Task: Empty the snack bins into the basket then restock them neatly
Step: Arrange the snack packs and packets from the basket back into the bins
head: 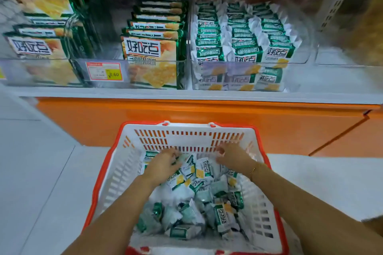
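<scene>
Reaching: in the head view, both hands are down inside the basket (118, 176), which stands on the floor (41, 172) below the shelf (186, 94).
Left hand (163, 163): fingers bent over the small packets (199, 172); blur hides whether it grips one.
Right hand (232, 155): fingers curled by the basket's far wall, above the heap; I cannot tell whether it holds anything.
Heap: the small packets lie jumbled across the basket's bottom.
Right bin (300, 54): clear, and filled with three upright rows of the same kind of small packets.
Middle bin (80, 62): large packs (153, 51) stand in one file on its right side.
Done, as I judge: emptying is over and restocking is well along.
To do: the whole heap in the basket awaits shelving.
Writing: "好吃点" on large and small packs alike; the price tag (104, 71) reads 8.60.
</scene>
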